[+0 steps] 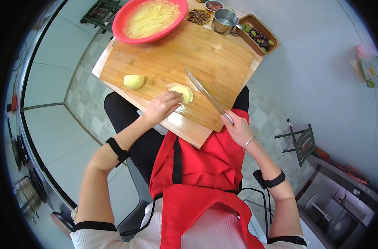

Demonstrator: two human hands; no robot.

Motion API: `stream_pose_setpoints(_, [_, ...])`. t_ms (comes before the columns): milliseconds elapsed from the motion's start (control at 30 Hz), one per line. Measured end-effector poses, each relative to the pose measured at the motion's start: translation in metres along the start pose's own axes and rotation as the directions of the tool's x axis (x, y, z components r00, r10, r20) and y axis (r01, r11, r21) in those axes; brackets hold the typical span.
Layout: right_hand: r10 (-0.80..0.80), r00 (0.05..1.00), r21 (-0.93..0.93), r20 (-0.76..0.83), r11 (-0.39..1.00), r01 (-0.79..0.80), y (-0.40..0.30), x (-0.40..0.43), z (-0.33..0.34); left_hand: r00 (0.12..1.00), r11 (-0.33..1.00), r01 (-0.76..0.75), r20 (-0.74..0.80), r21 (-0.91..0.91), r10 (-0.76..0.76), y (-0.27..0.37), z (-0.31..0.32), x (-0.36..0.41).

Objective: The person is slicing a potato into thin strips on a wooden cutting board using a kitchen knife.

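Note:
My left hand (163,105) rests its fingertips on a small stack of thin, pale yellow slices (186,93), which look like potato, near the front of the wooden cutting board (176,53). Held by its handle in my right hand (237,126) is a long-bladed kitchen knife (204,91). Its blade lies just right of the slices, apart from them, with the tip pointing away from me. A peeled, cut potato piece (134,82) sits on the board to the left. Whitish wet residue surrounds the slices.
A red basin (119,28) of pale yellow shreds overlaps the board's far left edge. Beyond the board stand a metal cup (225,21), a yellow dish of brown pieces (198,16), a small bowl (214,5) and a brown tray (271,48) of grapes. The board overhangs the small table (192,137).

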State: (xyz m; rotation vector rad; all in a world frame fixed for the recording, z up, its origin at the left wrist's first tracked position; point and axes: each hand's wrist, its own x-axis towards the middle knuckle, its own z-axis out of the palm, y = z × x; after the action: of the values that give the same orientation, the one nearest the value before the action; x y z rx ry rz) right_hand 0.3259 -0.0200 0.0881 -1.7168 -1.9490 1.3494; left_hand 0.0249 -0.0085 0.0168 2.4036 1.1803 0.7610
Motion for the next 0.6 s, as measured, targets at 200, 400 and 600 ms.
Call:
stream_pose_setpoints(200, [-0.047, 0.997, -0.053, 0.066, 0.997, 0.050, -0.009, 0.018, 0.014, 0.996, 0.999, 0.035, -0.081, 0.027, -0.033, 0.002, 0.011, 0.005])
stream_pose_setpoints(400, [-0.066, 0.994, -0.011, 0.086, 0.998, 0.067, -0.004, 0.023, 0.013, 0.999, 0.999, -0.020, -0.032, -0.027, 0.019, -0.013, 0.008, -0.001])
stream_pose_setpoints(600, [-0.036, 0.995, -0.006, 0.091, 0.999, 0.036, -0.007, 0.025, 0.014, 0.933, 0.947, 0.317, -0.164, -0.052, -0.321, -0.018, -0.003, 0.012])
